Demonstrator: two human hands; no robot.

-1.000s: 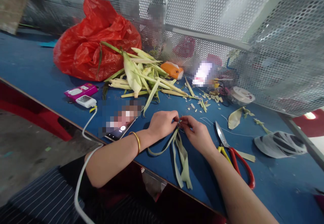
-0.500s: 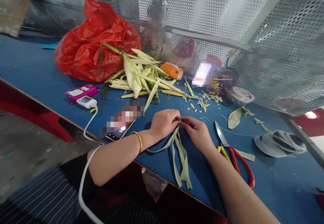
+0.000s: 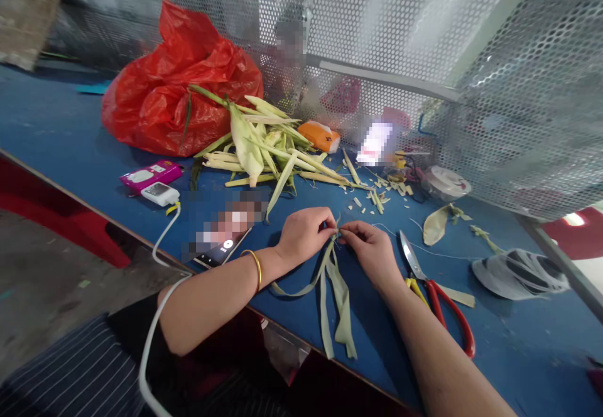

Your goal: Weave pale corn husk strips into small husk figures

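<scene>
My left hand (image 3: 306, 235) is closed in a pinch around the gathered top of some pale green corn husk strips (image 3: 343, 304). The strips hang down over the blue table, and one curves off to the left. My right hand (image 3: 370, 250) pinches right beside that gathered end, its fingertips almost meeting the left ones. What lies between the right fingertips is too small to make out. A thin white thread (image 3: 433, 250) runs across the table from near my right hand toward a wrapped spool (image 3: 521, 272). Scissors (image 3: 436, 297) with red and yellow handles lie open beside my right forearm.
Behind my hands lies a heap of corn husks (image 3: 264, 147) against a red plastic bag (image 3: 179, 90). A phone (image 3: 226, 244) rests by my left forearm, near a purple pack (image 3: 151, 175) and a white cable (image 3: 162, 304). Perforated metal (image 3: 386, 21) borders the table's back.
My hands remain at the gathered husk end, while the right fingertips have drawn slightly apart from the left. The husk strips hang nearly as before, and the view has shifted slightly.
</scene>
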